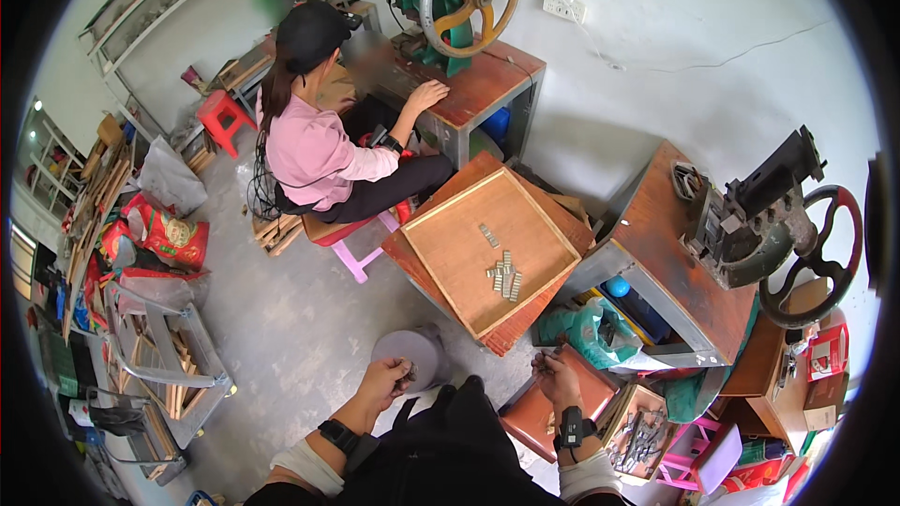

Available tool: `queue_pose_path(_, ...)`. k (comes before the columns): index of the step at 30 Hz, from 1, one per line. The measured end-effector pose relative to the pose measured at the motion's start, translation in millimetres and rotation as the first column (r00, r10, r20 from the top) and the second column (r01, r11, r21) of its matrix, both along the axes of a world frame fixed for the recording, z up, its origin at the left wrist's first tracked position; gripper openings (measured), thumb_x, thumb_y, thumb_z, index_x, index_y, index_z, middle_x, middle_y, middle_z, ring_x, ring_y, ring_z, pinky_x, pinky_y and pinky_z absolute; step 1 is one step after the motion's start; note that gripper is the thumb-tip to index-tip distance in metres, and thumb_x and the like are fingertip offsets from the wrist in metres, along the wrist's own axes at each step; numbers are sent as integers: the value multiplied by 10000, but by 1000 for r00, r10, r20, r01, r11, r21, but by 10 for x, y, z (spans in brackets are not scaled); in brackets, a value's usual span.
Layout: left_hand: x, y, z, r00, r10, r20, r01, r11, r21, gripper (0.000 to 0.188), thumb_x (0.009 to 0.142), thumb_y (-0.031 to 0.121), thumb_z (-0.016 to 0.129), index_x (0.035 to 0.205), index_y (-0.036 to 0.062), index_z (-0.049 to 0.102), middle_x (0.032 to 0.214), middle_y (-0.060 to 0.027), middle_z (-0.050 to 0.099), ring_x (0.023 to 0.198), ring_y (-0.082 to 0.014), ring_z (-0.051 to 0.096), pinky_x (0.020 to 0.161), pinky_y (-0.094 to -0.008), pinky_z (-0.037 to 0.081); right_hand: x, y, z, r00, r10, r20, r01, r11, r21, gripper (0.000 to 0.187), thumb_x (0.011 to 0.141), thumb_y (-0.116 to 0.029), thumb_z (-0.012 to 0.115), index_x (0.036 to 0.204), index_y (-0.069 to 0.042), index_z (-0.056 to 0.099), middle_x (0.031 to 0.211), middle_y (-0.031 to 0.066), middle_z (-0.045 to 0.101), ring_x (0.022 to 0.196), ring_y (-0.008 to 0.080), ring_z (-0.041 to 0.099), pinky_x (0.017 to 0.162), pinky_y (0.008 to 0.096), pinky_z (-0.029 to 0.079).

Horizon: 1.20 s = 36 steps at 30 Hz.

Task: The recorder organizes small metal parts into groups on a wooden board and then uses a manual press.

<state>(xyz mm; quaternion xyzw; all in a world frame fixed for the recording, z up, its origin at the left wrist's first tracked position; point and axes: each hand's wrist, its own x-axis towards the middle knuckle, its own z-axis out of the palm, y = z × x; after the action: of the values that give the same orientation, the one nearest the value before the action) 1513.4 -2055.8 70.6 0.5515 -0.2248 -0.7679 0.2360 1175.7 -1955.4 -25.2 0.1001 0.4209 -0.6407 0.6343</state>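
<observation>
My left hand [382, 384] is closed over the grey round stool [433, 345], its fingers wrapped round small dark metal pieces that are too small to name. My right hand [558, 379] is also closed, pinching something small and dark above the brown padded seat [586, 403]. Ahead of both hands, a shallow wooden tray [433, 234] rests at an angle on a reddish wooden table [495, 345]. Several small ridged metal pieces [506, 279] lie in its middle, some in a cluster. Neither hand touches the tray.
A co-worker [305, 150] in pink sits ahead left at a bench with a green hand press [445, 9]. Another press [750, 225] stands on the right bench [656, 215]. A metal trolley [178, 356] with wood strips is at left. A box of metal parts [645, 431] lies right.
</observation>
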Motion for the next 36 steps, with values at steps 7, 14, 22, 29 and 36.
queue_pose_path(7, -213, -362, -333, 1000, 19, 1, -19, 998, 67, 132, 848, 140, 546, 829, 10, 556, 687, -68, 560, 466, -82, 439, 363, -187, 285, -24, -687, -74, 993, 97, -62, -99, 995, -25, 363, 783, 96, 412, 1145, 95, 394, 1030, 185, 493, 891, 271, 543, 775, 335, 462)
queue_pose_path(14, -816, -1028, -941, 992, 126, -8, -126, 992, 21, 143, 836, 149, 568, 807, 9, 560, 655, -54, 557, 464, -79, 446, 371, -189, 293, -368, -1383, -347, 954, 266, -138, -253, 962, 105, 307, 813, 51, 442, 1115, 103, 417, 935, 158, 541, 814, 255, 567, 703, 313, 489)
queue_pose_path(22, -1596, -1925, -1970, 951, 259, 172, -262, 965, -7, 142, 825, 142, 584, 763, 14, 585, 626, -49, 571, 443, -66, 442, 371, -183, 300, -727, -2703, -1303, 805, 516, -292, -456, 854, 251, 284, 815, 1, 477, 1073, 119, 465, 878, 148, 566, 769, 194, 572, 665, 265, 482)
queue_pose_path(29, -2027, -2596, -2716, 931, 259, 259, -243, 966, -90, 140, 821, 135, 583, 782, 1, 588, 625, -43, 575, 461, -74, 465, 396, -202, 330, -756, -3764, -1704, 528, 647, -549, -575, 749, 329, 209, 822, 18, 450, 1004, 83, 530, 858, 132, 588, 673, 181, 583, 601, 266, 478)
queue_pose_path(36, -2095, -2954, -2829, 872, 202, 445, -86, 960, -268, 122, 827, 133, 578, 819, 11, 575, 651, -42, 583, 522, -85, 509, 443, -209, 358, -839, -4175, -1783, 462, 583, -668, -561, 776, 289, 177, 829, 14, 451, 966, 77, 543, 830, 124, 588, 638, 162, 591, 530, 232, 459)
